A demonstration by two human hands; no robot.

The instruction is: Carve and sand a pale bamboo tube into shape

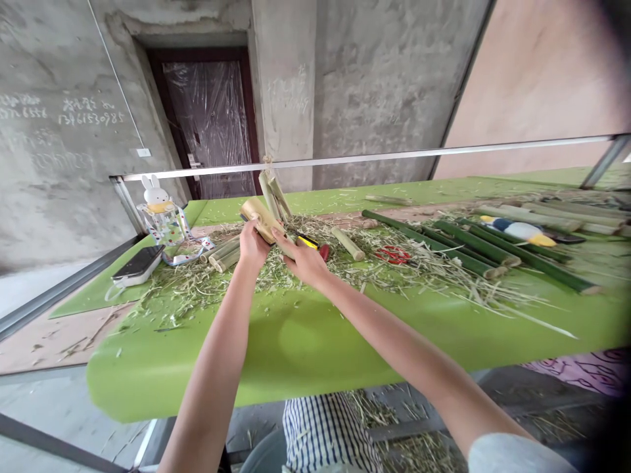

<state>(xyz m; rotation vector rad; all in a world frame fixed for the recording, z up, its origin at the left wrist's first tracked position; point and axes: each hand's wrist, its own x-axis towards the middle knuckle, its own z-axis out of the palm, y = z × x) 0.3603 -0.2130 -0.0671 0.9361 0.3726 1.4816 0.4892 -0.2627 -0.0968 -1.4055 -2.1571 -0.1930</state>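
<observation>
Head view. Both forearms (315, 328) reach up from the lower edge of the frame and cross the near, bare stretch of a green cutting mat (246, 368), whose curved front edge lies well below the hands. This open green band gives the widest free room. Behind the work area, a metal rail (365, 156) runs along the far side of the table.

The left hand (254, 246) is closed in a narrow wrap around a pale split bamboo section (259, 220), which is held above the mat amid bamboo shavings (197, 292). The right hand (300, 257) angles in from the right, with its fingers (279, 236) against the same section in a narrow hold. Contact between the hands and the mat cannot be determined.

Just beyond the hands stands a tied bundle of bamboo strips (273, 196). A yellow-handled utility knife (308, 241) lies beside the right hand, and cut bamboo pieces (223, 255) lie left of the left hand. A short bamboo segment (348, 244) and red scissors (393, 255) lie farther right, near green bamboo poles (473, 246). At far left are a phone (137, 265) and a rabbit-topped clear bottle (160, 217).
</observation>
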